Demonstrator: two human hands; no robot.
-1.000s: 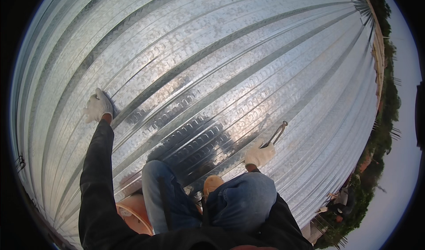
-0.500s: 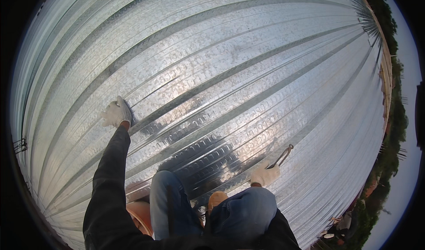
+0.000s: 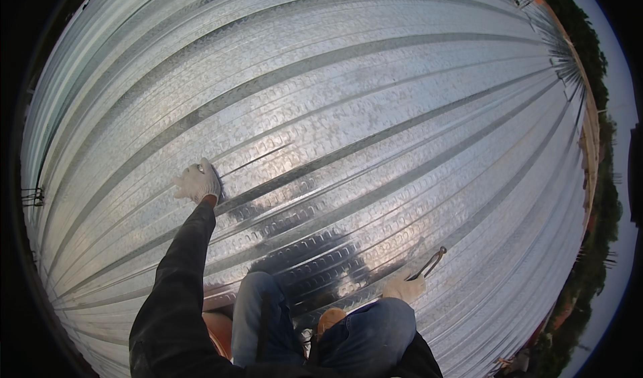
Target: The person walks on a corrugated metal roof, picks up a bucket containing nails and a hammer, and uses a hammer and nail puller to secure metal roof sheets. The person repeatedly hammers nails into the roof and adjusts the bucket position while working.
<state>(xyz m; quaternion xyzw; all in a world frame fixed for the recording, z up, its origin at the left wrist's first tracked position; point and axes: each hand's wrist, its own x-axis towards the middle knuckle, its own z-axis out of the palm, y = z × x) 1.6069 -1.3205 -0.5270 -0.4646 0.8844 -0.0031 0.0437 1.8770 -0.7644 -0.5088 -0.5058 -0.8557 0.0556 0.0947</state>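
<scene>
My left hand [image 3: 198, 181], in a white work glove, is stretched out onto the ribbed silver metal decking [image 3: 321, 120]. Its fingers are spread against the surface beside a raised rib, and nothing shows in them. Close to my right knee, my right hand [image 3: 404, 288], also gloved, is wrapped round a pair of dark metal pincers [image 3: 433, 263]. Their slim arms point away from me to the right, with the rounded head at the far end. The glove hides part of the handles.
My bent knees in jeans [image 3: 368, 328] and a tan shoe [image 3: 329, 320] are at the bottom. An orange rounded object [image 3: 218, 331] sits beside my left leg. Rebar ends [image 3: 32, 196] stick up at the left edge. The decking ends at the right, with trees [image 3: 596, 244] beyond.
The view has shifted, so the decking and both hands appear lower, the left hand also further right. The left hand still rests on the metal; the right still holds the pincers.
</scene>
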